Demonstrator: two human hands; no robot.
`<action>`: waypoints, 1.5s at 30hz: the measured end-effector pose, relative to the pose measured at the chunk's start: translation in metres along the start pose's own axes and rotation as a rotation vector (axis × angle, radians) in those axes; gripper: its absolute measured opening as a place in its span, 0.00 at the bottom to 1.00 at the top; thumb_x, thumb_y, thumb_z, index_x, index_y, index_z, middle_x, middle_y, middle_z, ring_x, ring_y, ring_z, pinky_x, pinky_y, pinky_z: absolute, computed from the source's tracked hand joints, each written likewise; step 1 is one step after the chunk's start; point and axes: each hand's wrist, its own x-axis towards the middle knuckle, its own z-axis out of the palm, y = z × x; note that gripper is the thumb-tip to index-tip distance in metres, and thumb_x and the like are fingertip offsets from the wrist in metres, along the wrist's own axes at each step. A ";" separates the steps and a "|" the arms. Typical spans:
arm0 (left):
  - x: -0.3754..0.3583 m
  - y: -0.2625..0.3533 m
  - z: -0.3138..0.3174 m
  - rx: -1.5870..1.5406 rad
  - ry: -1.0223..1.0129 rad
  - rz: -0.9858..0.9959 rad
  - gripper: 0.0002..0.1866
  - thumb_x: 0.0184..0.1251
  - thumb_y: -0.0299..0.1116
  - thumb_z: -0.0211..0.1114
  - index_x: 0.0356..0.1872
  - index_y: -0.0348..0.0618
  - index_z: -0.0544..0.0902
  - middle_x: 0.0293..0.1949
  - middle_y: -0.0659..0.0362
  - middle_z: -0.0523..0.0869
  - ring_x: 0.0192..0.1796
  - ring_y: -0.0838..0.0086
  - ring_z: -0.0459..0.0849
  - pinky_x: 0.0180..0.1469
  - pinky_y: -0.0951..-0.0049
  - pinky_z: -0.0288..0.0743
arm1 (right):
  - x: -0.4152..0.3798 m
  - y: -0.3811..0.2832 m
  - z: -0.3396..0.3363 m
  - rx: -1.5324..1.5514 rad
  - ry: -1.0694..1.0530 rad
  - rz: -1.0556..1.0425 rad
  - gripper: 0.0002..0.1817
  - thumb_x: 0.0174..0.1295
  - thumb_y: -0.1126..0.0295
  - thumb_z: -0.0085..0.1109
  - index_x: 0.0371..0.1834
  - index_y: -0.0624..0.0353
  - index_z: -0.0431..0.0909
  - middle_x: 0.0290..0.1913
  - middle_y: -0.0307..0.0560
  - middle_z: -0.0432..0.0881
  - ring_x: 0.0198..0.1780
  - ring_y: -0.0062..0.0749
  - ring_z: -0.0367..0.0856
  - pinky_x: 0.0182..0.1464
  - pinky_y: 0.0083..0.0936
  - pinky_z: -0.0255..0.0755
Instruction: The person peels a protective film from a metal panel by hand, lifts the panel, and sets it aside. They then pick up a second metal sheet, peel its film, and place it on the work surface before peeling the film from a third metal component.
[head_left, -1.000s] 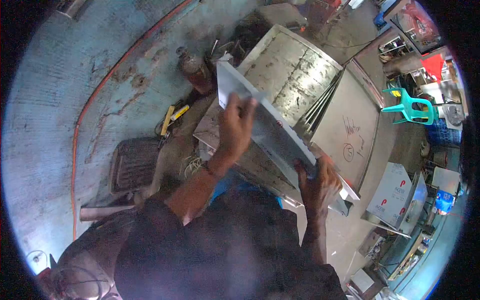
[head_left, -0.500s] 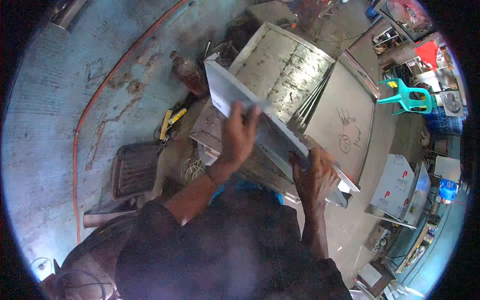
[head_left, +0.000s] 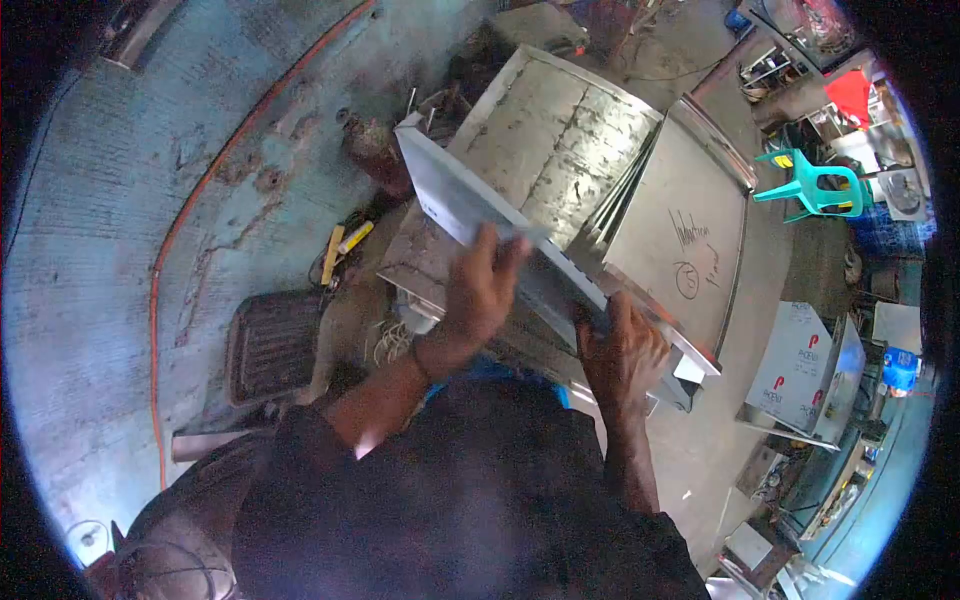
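A long folded sheet-metal panel (head_left: 450, 190) lies slantwise in front of me, running from upper left to lower right. My right hand (head_left: 625, 350) is closed around its near edge toward the lower right end, thumb on the inner side. At the panel's middle is my left hand (head_left: 483, 295), its fingers bent together over the upper edge and blurred by motion. A small greyish smear shows at those fingertips; what it is I cannot make out.
Behind the panel lie a shiny metal tray (head_left: 550, 130) and a metal sheet with handwriting (head_left: 685, 230). A green plastic chair (head_left: 815, 185) stands right, above film-covered panels (head_left: 795, 370). A black ribbed case (head_left: 275, 345) leans near the blue wall (head_left: 100, 250).
My left hand has shifted slightly down and right along the panel's edge. The panel's upper end sits a little further left and lower; my right hand keeps its grip.
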 end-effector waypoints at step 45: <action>0.007 -0.001 0.015 -0.072 -0.013 -0.024 0.20 0.77 0.48 0.58 0.39 0.37 0.73 0.22 0.49 0.81 0.27 0.60 0.86 0.29 0.60 0.74 | 0.011 0.002 -0.009 -0.004 -0.076 0.007 0.20 0.53 0.58 0.69 0.42 0.57 0.74 0.37 0.50 0.83 0.40 0.48 0.85 0.41 0.43 0.77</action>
